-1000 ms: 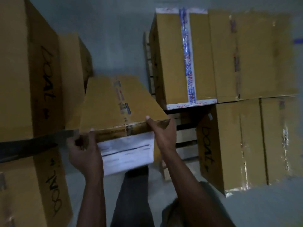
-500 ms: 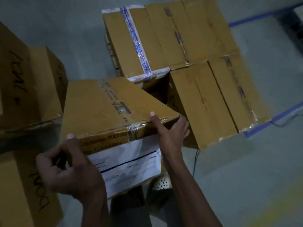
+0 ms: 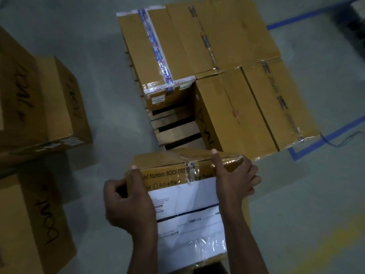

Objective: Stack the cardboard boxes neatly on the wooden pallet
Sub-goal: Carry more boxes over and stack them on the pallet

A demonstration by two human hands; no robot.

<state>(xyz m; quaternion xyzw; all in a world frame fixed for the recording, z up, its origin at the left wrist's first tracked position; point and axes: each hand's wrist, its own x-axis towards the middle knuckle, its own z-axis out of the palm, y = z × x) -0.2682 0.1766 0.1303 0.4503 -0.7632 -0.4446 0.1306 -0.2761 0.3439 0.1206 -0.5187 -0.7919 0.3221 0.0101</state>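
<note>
— Left hand (image 3: 128, 204), right hand (image 3: 235, 180): what are we doing?
— Both curl round the box (image 3: 166, 175), gripping its 2 upper corners, just before the pallet (image 3: 175, 125).
— Beyond?
— Bare wood, then boxes (image 3: 227, 107) behind and right.

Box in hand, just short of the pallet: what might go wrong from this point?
1. The left hand and right hand grip the carried box only near its top edge, with nothing seen under it, so it may slip.
2. The open slot on the wooden pallet looks snug between the blue-taped box and the marked box. The carried box could snag or sit crooked.
</note>
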